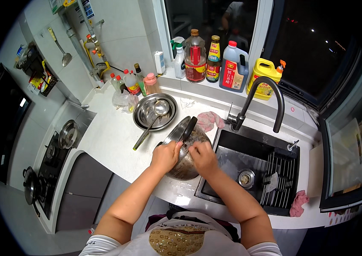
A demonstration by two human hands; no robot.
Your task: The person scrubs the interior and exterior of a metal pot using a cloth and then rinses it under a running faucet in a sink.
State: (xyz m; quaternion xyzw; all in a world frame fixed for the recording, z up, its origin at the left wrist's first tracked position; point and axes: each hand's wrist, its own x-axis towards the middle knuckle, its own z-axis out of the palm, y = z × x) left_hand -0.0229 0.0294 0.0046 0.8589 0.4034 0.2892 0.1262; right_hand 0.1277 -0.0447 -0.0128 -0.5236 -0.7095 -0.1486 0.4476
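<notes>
A stained steel pot point(184, 167) with black handles point(190, 127) lies tipped over on the white counter, left of the sink, its browned outside turned up. My left hand point(166, 157) is closed at the pot near the handle, thumb and fingers together. Against the pot's brown surface rests my right hand point(203, 157), its fingers curled in; whatever they hold, if anything, is hidden. Just beyond the pot, a ladle point(161, 107) lies across nested steel bowls point(138, 112), its dark handle sticking out over the counter.
A black sink point(227, 170) with a curved faucet point(279, 104) and a drying rack point(281, 170) is at right. Pink cloths point(208, 120) lie by the faucet and the sink's right corner. Bottles point(195, 59) line the windowsill; a gas stove point(49, 170) stands far left.
</notes>
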